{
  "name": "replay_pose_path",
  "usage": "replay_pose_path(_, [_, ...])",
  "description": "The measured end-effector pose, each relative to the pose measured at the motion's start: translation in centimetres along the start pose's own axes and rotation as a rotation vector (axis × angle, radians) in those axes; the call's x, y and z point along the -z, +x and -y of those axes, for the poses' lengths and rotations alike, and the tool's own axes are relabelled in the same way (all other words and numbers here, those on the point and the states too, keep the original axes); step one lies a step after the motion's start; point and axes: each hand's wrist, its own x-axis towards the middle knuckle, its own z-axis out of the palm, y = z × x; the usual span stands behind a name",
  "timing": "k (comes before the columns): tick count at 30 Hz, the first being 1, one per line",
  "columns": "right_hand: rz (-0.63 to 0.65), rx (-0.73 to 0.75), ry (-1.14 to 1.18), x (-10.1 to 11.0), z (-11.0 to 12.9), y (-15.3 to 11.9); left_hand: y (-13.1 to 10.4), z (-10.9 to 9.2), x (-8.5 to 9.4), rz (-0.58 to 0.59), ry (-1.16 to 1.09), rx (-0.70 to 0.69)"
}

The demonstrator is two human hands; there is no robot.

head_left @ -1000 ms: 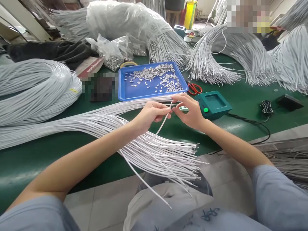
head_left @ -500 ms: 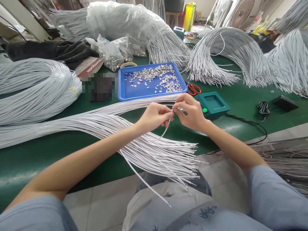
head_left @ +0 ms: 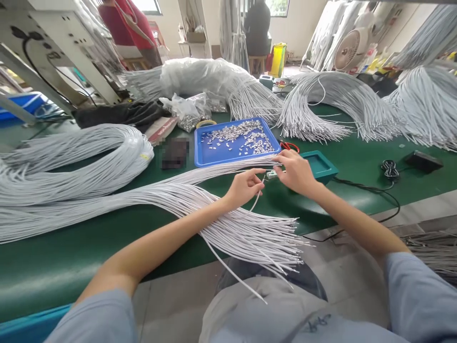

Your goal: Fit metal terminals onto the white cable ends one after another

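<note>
Between the thumb and fingers of my left hand [head_left: 246,188] is one thin white cable [head_left: 255,201], held near its end, with the rest curving down toward the bundle. My right hand [head_left: 294,170] has come off the cable; its thumb and fingers are apart, beside the green box-shaped device [head_left: 323,166] and its pale front part [head_left: 272,175]. A fanned bundle of white cables [head_left: 246,233] lies under my left forearm, its ends hanging past the table edge. Behind my hands, a second strand of cables [head_left: 214,172] runs along the blue tray [head_left: 202,159].
Small metal pieces [head_left: 255,143] lie scattered in the tray. Red-handled scissors [head_left: 290,146] rest beside it. Coiled grey cables [head_left: 89,157] lie left, more bundles [head_left: 314,109] behind. A power cord [head_left: 378,188] trails right of the device. People [head_left: 130,28] sit in the background.
My hands were together at the cable end; now my right hand has moved off to the right and its fingers have parted. My left hand keeps the cable. The head view has tilted up.
</note>
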Motion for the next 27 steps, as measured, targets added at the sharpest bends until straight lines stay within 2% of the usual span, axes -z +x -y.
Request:
replay_pose_path(3, [0.225,0.046,-0.262,1.3,-2.1,0.6,0.0,0.4,-0.7,0.056,-0.037,0.101])
replay_pose_path(6, [0.342,0.058,-0.264,2.0,-3.5,1.2,0.4,0.5,-0.6,0.066,-0.059,0.158])
replay_pose_path(9, [0.411,0.109,-0.278,2.3,-3.8,1.6,0.8,0.2,-0.2,0.043,-0.119,0.201])
replay_pose_path(17, [0.48,0.198,-0.564,1.9,-2.5,1.5,0.7,-0.6,0.3,0.036,-0.261,0.316])
replay_pose_path(27, [0.526,0.194,-0.613,1.6,-1.4,1.2,1.1,-0.7,0.3,0.016,-0.323,0.395])
